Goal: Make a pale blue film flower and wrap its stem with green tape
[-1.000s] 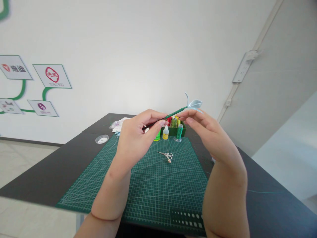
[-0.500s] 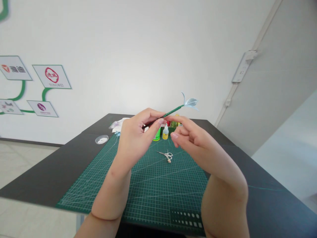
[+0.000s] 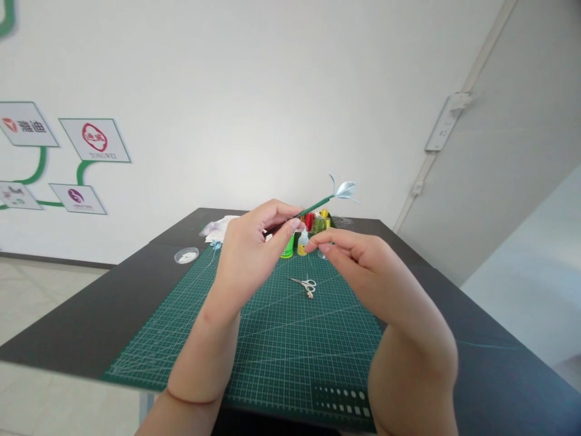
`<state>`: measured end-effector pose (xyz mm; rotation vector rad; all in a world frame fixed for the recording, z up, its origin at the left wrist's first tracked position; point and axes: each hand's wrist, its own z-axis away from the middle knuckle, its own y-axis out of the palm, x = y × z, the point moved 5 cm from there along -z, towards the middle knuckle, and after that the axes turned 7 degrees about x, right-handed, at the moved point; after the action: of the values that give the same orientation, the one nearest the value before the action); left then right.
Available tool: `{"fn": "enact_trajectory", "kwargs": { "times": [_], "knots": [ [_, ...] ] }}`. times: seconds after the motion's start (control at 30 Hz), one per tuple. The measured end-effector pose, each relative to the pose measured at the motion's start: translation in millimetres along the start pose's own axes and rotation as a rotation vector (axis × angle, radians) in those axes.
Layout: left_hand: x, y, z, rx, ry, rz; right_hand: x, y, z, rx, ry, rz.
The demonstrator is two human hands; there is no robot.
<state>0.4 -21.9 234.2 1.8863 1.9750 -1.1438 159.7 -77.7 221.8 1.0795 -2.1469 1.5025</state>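
Note:
My left hand (image 3: 254,248) is closed, with thumb and fingers pinching the stem of an artificial flower. The green-wrapped stem (image 3: 316,206) slants up to the right, and pale blue petals (image 3: 346,190) spread at its tip. A dark length shows inside the palm; whether it belongs to the stem, I cannot tell. My right hand (image 3: 358,251) is below and to the right of the stem, apart from it. Its index finger is stretched out past the thumb, with the other fingers loosely bent and nothing visible in them.
Small scissors (image 3: 305,284) lie on the green cutting mat (image 3: 290,345). Behind the hands stand a glue bottle (image 3: 302,243), a green container (image 3: 288,248) and several thread spools (image 3: 318,223). At left are a round dish (image 3: 186,255), a white bundle (image 3: 220,229) and a blue piece (image 3: 215,244).
My right hand has come off the stem and dropped down a little. The flower has shifted slightly left and down and turned a little, still in my left hand.

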Motion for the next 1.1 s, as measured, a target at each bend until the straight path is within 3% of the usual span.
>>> {"fn": "enact_trajectory", "kwargs": {
  "times": [0.3,0.57,0.73,0.9,1.1],
  "knots": [
    [8.7,9.6,-1.2,0.289,-0.101,-0.241,13.0,-9.1,17.3,0.163,-0.109,-0.08],
    [11.7,23.0,6.1,0.565,-0.095,-0.389,22.5,-34.1,36.1,-0.167,-0.198,-0.163],
    [2.1,35.7,20.3,0.781,-0.015,-0.392,5.3,-38.8,31.6,-0.333,-0.109,-0.207],
    [-8.0,36.1,28.6,0.793,0.007,-0.372,-13.4,-39.4,14.1,-0.397,-0.053,-0.331],
    [-15.3,31.8,31.1,0.745,0.057,-0.393,-24.0,-35.3,-2.7,-0.38,-0.028,-0.397]
  ]
}}
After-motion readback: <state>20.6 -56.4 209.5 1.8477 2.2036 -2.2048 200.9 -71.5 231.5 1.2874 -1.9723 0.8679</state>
